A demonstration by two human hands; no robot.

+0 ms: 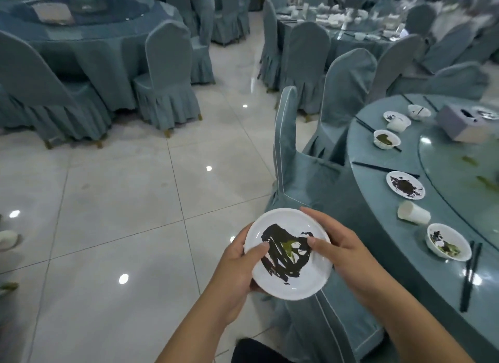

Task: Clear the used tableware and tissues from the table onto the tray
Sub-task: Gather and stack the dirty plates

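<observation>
Over floor [121, 200], hands [237, 262] [343, 249] grip smeared plate [290, 283] — underside hidden

Looks like a restaurant banquet hall: several round benches [365, 150] under grey-blue cloth, ringed by chairs [167, 73] in matching skirted covers, glass turntable [459, 171], dirty plates [405, 185], glossy tiled floor [121, 187].

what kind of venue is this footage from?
Most likely a banquet hall or large restaurant: several round tables with blue-grey cloths, rows of matching covered chairs, and a glass turntable on the near table amid dirty plates and chopsticks.
</observation>
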